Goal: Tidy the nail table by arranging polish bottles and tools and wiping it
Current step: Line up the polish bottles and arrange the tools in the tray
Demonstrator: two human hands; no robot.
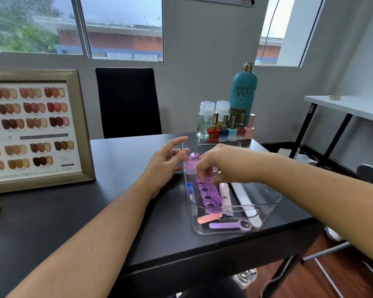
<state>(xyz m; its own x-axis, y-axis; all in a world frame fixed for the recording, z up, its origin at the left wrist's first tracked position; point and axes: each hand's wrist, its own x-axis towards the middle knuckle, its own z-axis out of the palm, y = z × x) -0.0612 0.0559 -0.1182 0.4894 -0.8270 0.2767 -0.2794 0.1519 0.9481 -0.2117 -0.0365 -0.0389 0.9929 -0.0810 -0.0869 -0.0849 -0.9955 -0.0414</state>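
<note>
A clear plastic tray [267, 208] sits on the black table [108, 216] at the right. Inside lie a purple toe separator [209, 195], a pink nail brush [192, 162], a white nail file [249, 206], a pale pink tube [225, 196], a peach file [207, 218] and a lilac tool [228, 225]. My right hand [220, 163] reaches into the tray and pinches the top end of the purple toe separator. My left hand [167, 160] hovers beside the tray's left rim, fingers spread and relaxed, holding nothing. Polish bottles [228, 129] stand in a row behind the tray.
A tall teal bottle [242, 91] and two clear pump bottles [206, 120] stand at the back right corner. A framed nail colour chart [32, 127] leans at the left. A black chair [127, 102] faces me across the table. A white side table [345, 107] stands at the right.
</note>
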